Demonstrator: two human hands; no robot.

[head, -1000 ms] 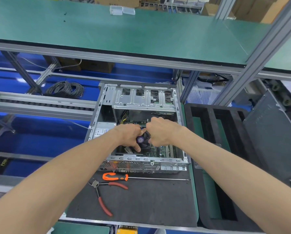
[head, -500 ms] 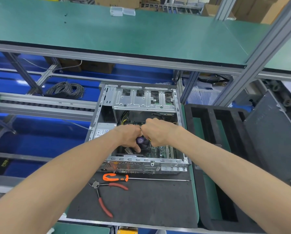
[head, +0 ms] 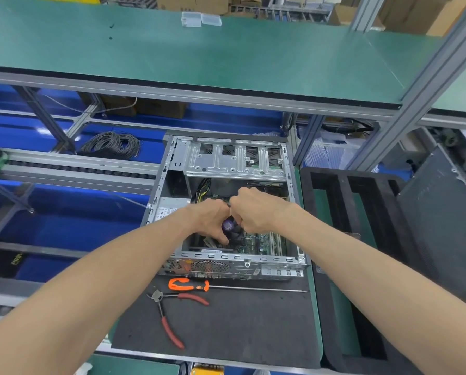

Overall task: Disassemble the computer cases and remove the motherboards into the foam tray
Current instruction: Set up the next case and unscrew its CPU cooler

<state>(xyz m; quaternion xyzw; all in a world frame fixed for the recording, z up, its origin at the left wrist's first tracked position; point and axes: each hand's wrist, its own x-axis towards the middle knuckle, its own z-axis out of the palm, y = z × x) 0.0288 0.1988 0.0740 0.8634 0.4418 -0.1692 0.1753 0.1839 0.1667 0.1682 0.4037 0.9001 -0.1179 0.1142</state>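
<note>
While your hands have barely shifted over the last sec – the right hand [head: 256, 209] has only crept a touch toward the left hand [head: 213, 220] – nothing has come free, so I'd judge you're mid-step on a cable or connector, w/ the board not yet out. Both hands sit knuckle to knuckle inside the open grey sheet-metal computer case [head: 226, 212], fingers curled; what exactly they pinch is hidden. The green motherboard [head: 256, 243] lies flat on the case floor, just below and right of your hands, beside the round black cooler fan [head: 233, 230] under your left thumb. The black foam tray [head: 343, 239] waits along the case's right side – slots bare. An orange-handled screwdriver [head: 188, 285] and red-handled cutters [head: 169, 318] lie on the dark mat's front half.
</note>
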